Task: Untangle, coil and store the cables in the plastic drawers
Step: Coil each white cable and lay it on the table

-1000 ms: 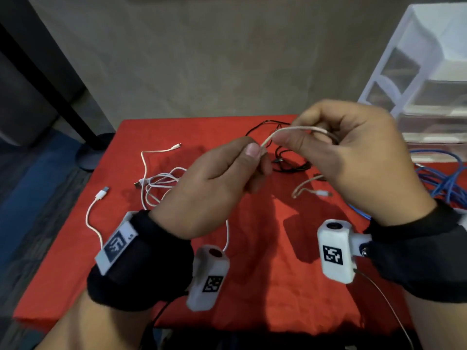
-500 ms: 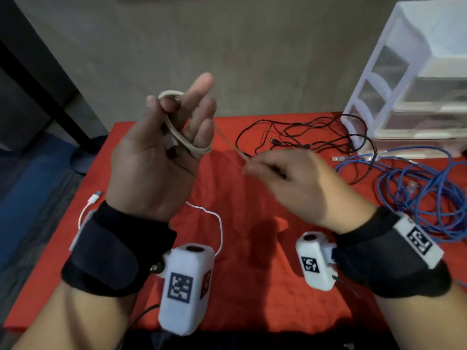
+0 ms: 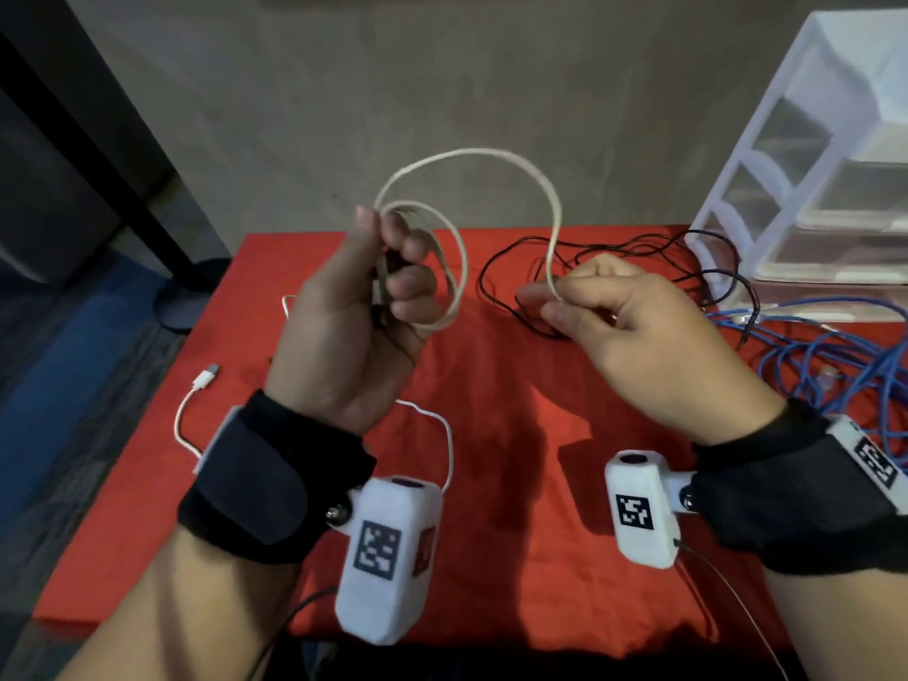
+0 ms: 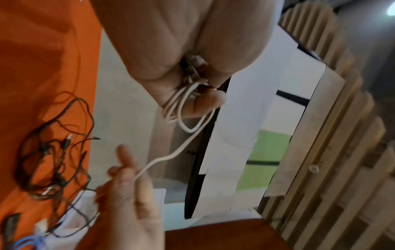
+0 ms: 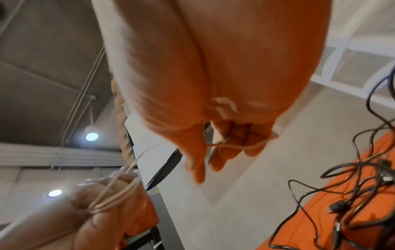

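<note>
A thin cream cable (image 3: pixel 471 154) is looped in a few turns round the curled fingers of my left hand (image 3: pixel 388 282), raised above the red table (image 3: pixel 491 435). The same coil (image 4: pixel 177 104) shows wound round the fingers in the left wrist view. From the coil the cable arcs up and over to my right hand (image 3: pixel 565 302), which pinches its free end between thumb and fingers. The right wrist view shows that pinch on the cable (image 5: pixel 245 145). The plastic drawers (image 3: pixel 810 179) stand at the back right of the table.
A tangled black cable (image 3: pixel 638 258) lies on the red cloth behind my right hand. A heap of blue cable (image 3: pixel 835 366) sits at the right, before the drawers. A white USB cable (image 3: pixel 196 400) lies at the left, partly under my left wrist.
My left fingers have curled over the coil, which has gained a turn. My right hand moved right and up, drawing the cable into a high arc between the hands.
</note>
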